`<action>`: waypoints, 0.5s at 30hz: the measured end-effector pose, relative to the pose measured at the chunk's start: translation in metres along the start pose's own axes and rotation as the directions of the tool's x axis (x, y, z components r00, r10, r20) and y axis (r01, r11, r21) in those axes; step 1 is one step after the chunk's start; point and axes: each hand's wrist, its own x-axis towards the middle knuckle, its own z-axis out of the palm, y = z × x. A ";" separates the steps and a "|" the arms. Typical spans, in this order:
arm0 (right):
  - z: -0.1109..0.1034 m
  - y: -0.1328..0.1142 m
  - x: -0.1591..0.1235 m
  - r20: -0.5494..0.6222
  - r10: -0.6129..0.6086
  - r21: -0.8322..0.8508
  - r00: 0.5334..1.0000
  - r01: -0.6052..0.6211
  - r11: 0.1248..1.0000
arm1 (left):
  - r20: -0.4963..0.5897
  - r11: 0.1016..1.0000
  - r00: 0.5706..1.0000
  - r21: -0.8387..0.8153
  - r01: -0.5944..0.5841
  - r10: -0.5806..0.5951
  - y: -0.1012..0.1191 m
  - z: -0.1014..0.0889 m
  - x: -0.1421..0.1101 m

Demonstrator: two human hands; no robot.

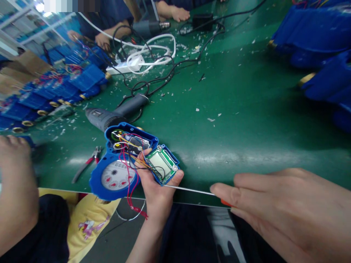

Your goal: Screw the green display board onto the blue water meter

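Note:
My left hand [157,190] is closed around a small circuit board with a display [159,162], set in a blue frame. Red, black and orange wires run from the board into an opened blue water meter [94,179], which lies beside it with its white dial facing up. In my right hand [276,204] is a screwdriver [192,190], its orange handle mostly hidden by my fingers. The thin shaft points left, and its tip meets the lower edge of the board's frame near my left thumb. Whether it touches a screw I cannot tell.
Behind the meter lies a grey heat gun [109,116], with red-handled cutters [87,164] to its left. A white power strip [124,66] and tangled cables sit farther back. Blue meters stand in rows [57,87] at left and right [315,33]. Co-workers' hands [179,14] rest across the table.

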 end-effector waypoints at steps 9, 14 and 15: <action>0.000 0.001 0.014 0.015 -0.065 -0.110 0.998 0.066 0.992 | 0.044 0.999 0.999 0.049 -0.023 0.021 0.000 -0.003 -0.001; 0.011 0.003 0.006 -0.010 -0.048 -0.097 0.999 0.046 0.994 | 0.030 0.998 0.999 0.066 -0.020 0.018 0.001 -0.002 0.000; 0.012 0.002 0.003 0.001 -0.045 -0.096 0.999 0.045 0.994 | 0.020 0.997 1.000 0.072 -0.021 0.019 0.001 -0.002 0.000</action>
